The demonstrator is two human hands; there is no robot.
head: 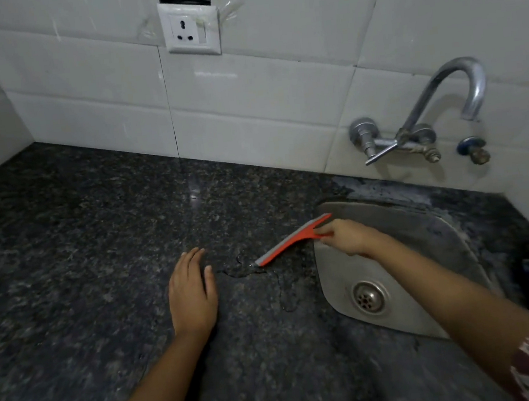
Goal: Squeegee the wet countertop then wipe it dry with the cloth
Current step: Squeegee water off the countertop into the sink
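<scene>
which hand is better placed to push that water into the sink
Right. The right hand grips the squeegee, its blade touching the puddle beside the sink. The left hand lies flat on the countertop, holding nothing.

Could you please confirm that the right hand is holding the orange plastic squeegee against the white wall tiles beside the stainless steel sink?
Only the surface is wrong: the head view shows the right hand holding the orange plastic squeegee against the dark speckled granite countertop, beside the stainless steel sink.
</scene>
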